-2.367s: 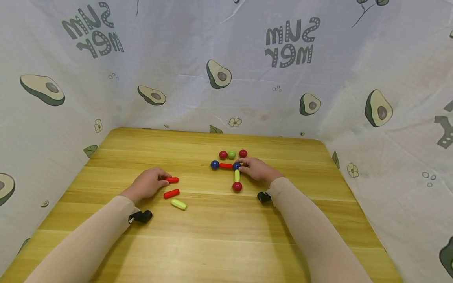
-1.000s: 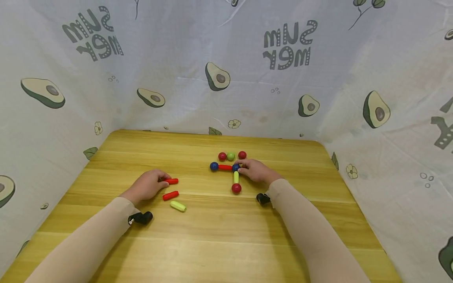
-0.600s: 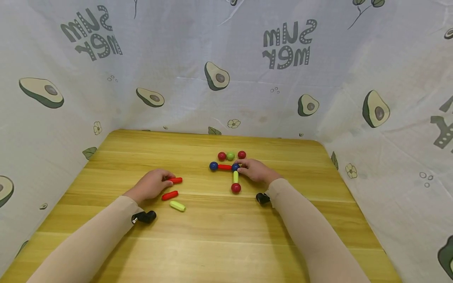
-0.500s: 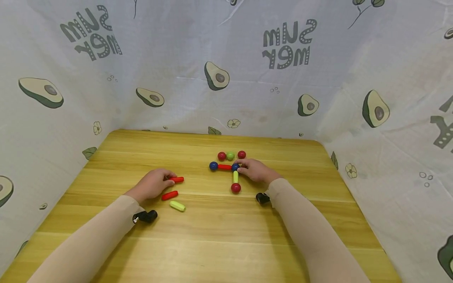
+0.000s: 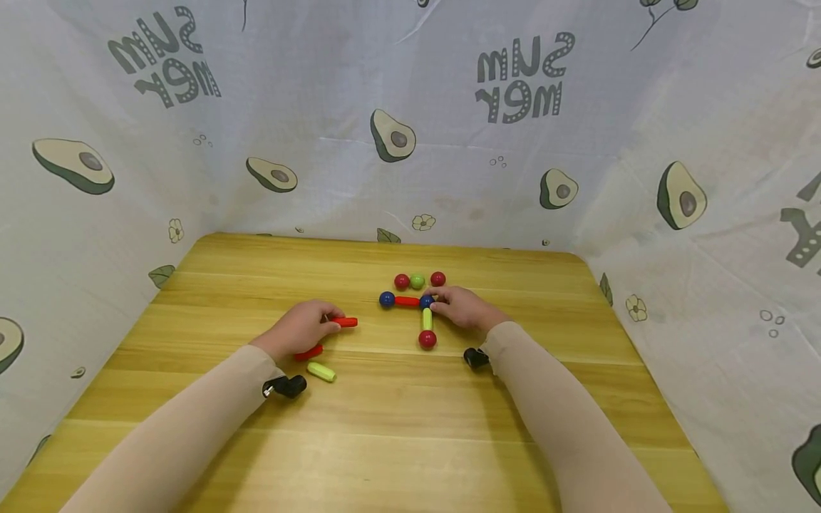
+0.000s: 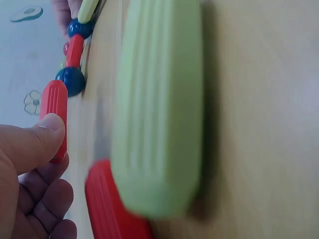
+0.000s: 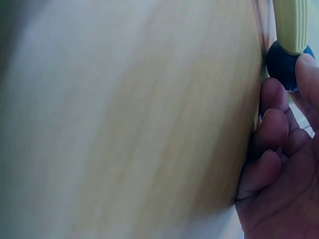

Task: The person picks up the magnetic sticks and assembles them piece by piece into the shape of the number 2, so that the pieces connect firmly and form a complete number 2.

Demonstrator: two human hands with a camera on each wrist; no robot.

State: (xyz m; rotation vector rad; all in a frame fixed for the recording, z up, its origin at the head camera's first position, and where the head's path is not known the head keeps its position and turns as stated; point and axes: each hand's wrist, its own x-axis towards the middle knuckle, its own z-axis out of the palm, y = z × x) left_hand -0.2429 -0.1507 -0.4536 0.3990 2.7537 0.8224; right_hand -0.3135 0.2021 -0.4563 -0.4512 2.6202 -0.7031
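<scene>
I see from afar the left hand pinching a red rod, at left of two blue balls, the right hand holding the right-side blue ball, a loose yellow rod on the worktop, beside another red rod.

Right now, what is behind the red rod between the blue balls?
Behind the red rod lie a red ball, a green ball and, farther right, another red ball. The tabletop directly under the rod is hidden.
</scene>
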